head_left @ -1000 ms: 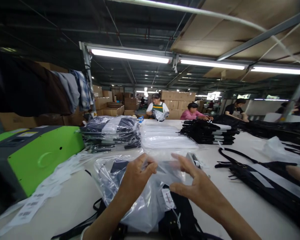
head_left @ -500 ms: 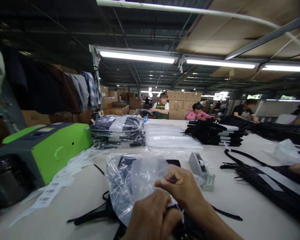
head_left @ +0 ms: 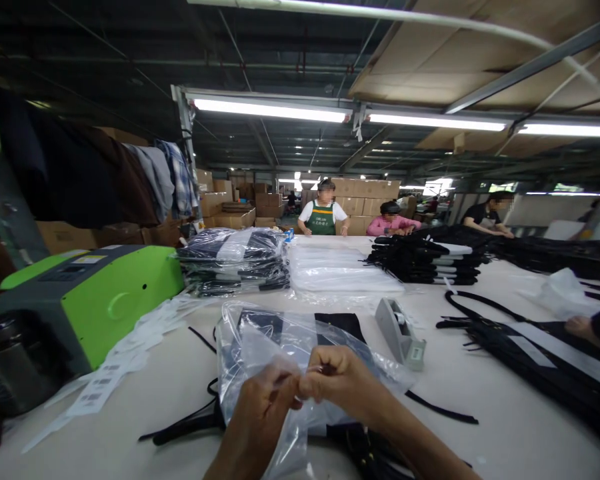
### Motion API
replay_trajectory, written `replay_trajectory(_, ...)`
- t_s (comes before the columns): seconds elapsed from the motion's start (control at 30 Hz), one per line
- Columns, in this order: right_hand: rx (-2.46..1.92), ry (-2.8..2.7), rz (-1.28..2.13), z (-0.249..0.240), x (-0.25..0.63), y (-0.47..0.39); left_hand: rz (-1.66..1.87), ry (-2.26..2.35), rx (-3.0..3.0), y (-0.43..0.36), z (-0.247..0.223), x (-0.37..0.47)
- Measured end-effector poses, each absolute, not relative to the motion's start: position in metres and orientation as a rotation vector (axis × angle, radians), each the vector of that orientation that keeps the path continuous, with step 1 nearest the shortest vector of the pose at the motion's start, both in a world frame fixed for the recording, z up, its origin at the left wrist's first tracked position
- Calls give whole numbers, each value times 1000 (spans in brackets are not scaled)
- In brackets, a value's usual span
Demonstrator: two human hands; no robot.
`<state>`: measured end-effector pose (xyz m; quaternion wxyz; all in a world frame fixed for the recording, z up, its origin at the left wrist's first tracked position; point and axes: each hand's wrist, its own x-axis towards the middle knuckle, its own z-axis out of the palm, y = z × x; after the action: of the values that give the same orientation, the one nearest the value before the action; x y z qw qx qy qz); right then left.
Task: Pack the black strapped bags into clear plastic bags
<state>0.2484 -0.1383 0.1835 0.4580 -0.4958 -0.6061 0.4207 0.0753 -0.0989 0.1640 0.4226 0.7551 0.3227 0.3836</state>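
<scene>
A clear plastic bag [head_left: 300,337] lies spread over a folded black garment [head_left: 337,325] with a pale strip down its middle. My left hand [head_left: 265,407] is closed on the bag's film. Close beside it, my right hand [head_left: 337,383] pinches the same film, its fingertips almost touching those of the left. Black straps [head_left: 185,427] stick out from under the bag to the left, and another runs out to the right. Below my right forearm, part of the garment with small metal fittings shows.
A green and grey machine [head_left: 123,303] with printed labels [head_left: 97,393] stands left, near a metal flask [head_left: 15,363]. Behind are bagged garments [head_left: 233,263], flat clear bags [head_left: 337,270] and black garments [head_left: 425,260]. A tape dispenser [head_left: 400,333] sits right. Several people work beyond.
Both hands have moved left along the film, and the bag now spreads wider over the garment. The person in the green apron has turned to face the table.
</scene>
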Motion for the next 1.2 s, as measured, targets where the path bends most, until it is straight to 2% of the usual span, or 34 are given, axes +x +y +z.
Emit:
replay_trajectory(0.1, -1014, -1192, 1131, 186, 262, -130, 981, 876, 1845, -97, 156, 62)
replay_trajectory(0.27, -980, -732, 994, 185, 291, -112, 1022, 1092, 1797, -81, 119, 9)
replay_trajectory(0.37, -1188, -993, 744, 181, 288, -109, 1053, 1361, 1768, -74, 109, -24)
replay_trajectory(0.47, -1392, -1357, 419, 184, 265, -108, 1209, 1602, 1846, -82, 126, -33)
replay_trajectory(0.6, -1387, -1635, 405, 204, 223, -111, 1374, 1337, 2429, -92, 163, 1)
replay_trajectory(0.73, -1346, -1796, 469, 220, 203, -121, 1195, 1203, 2858, -78, 184, 29)
replay_trajectory(0.83, -1545, -2014, 101, 217, 210, -116, 1133, 1402, 2821, -74, 192, 27)
replay_trajectory(0.9, -1749, -2077, -122, 210, 226, -101, 1163, 1318, 2806, -82, 195, 24)
replay_trajectory(1.03, -2161, -1729, -146, 196, 293, -66, 1056, 1097, 2923, -95, 185, 13)
replay_trajectory(1.2, -2307, -1314, -81, 181, 409, -70, 456, 1473, 2892, -48, 140, -35)
